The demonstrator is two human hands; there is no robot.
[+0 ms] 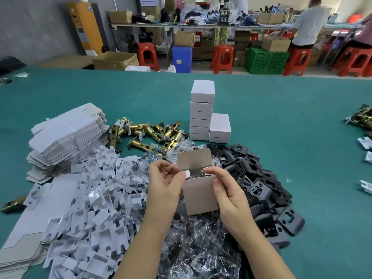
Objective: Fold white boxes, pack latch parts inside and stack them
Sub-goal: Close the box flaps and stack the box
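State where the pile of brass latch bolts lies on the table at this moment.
In the head view, the brass latch bolts lie left of centre on the green table, between the flat box blanks and the stacked white boxes.

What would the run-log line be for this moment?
step: closing box | left hand: pinching side flap | right hand: pinching other flap | open box: lid up | finished stack: behind
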